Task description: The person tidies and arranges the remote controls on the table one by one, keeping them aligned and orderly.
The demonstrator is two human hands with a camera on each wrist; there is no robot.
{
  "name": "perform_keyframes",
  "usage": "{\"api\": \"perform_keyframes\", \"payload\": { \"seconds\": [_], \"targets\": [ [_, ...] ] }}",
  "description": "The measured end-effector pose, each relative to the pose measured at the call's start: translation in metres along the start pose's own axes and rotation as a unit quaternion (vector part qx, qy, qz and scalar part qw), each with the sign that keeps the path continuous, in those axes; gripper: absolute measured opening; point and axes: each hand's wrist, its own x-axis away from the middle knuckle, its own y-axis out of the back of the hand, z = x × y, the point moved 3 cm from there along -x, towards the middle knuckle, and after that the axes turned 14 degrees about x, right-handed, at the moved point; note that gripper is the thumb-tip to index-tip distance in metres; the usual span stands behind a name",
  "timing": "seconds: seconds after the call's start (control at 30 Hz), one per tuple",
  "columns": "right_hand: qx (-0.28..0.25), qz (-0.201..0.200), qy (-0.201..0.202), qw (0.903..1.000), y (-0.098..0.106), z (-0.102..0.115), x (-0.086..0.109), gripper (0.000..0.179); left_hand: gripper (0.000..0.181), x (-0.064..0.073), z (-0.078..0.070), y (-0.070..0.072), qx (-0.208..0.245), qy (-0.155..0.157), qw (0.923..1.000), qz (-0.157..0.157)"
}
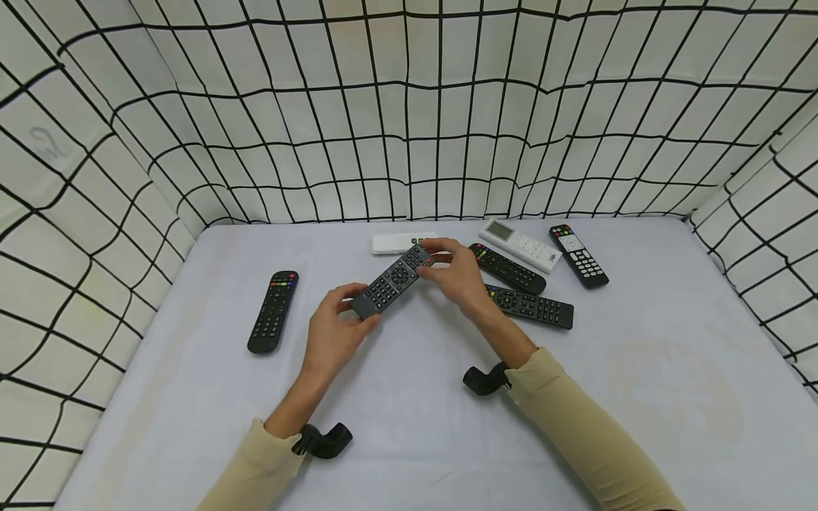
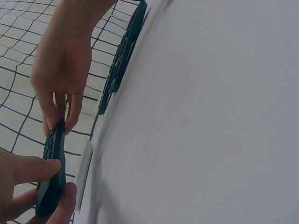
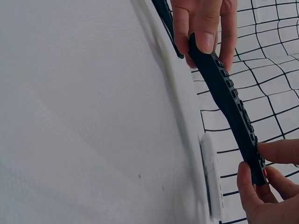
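Note:
A dark grey remote control (image 1: 397, 277) is held tilted above the table by both hands, its buttons facing up. My left hand (image 1: 334, 332) pinches its lower, near end between thumb and fingers. At the far end, my right hand (image 1: 456, 277) grips it by the edges. In the left wrist view the remote (image 2: 53, 172) shows edge-on, with a thumb on one side and fingers on the other. The right wrist view also shows the remote (image 3: 229, 107) side-on, off the cloth. Behind it lies a white remote (image 1: 391, 244), partly hidden by the right hand.
Left of the hands lies a black remote (image 1: 273, 312). To the right are a white remote with a display (image 1: 520, 245), a black remote (image 1: 509, 270), another dark one (image 1: 540, 309) and a white-buttoned one (image 1: 578, 257). Black netting (image 1: 441, 135) over white walls borders the white table (image 1: 409, 440).

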Motion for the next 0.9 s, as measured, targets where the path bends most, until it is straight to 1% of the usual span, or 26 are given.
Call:
{"api": "perform_keyframes", "payload": {
  "seconds": [0.2, 0.47, 0.6, 0.67, 0.9],
  "targets": [
    [0.025, 0.011, 0.010, 0.9996, -0.004, 0.004, 0.001, 0.049, 0.062, 0.005, 0.002, 0.004, 0.000, 0.003, 1.0000, -0.002],
    [0.026, 0.024, 0.021, 0.9992, -0.009, 0.006, 0.002, 0.049, 0.066, 0.012, 0.003, 0.007, -0.001, -0.012, 0.9999, 0.005],
    [0.029, 0.029, 0.022, 0.9989, -0.011, 0.007, 0.003, 0.050, 0.069, 0.014, 0.004, 0.008, -0.001, -0.008, 0.9999, 0.007],
    [0.033, 0.030, 0.020, 0.9988, -0.011, 0.008, 0.003, 0.050, 0.070, 0.015, 0.004, 0.009, 0.004, -0.005, 0.9999, 0.011],
    [0.028, 0.032, 0.022, 0.9989, -0.014, 0.013, 0.003, 0.053, 0.070, 0.018, 0.000, 0.014, 0.035, -0.011, 0.9990, 0.024]
  ]
}}
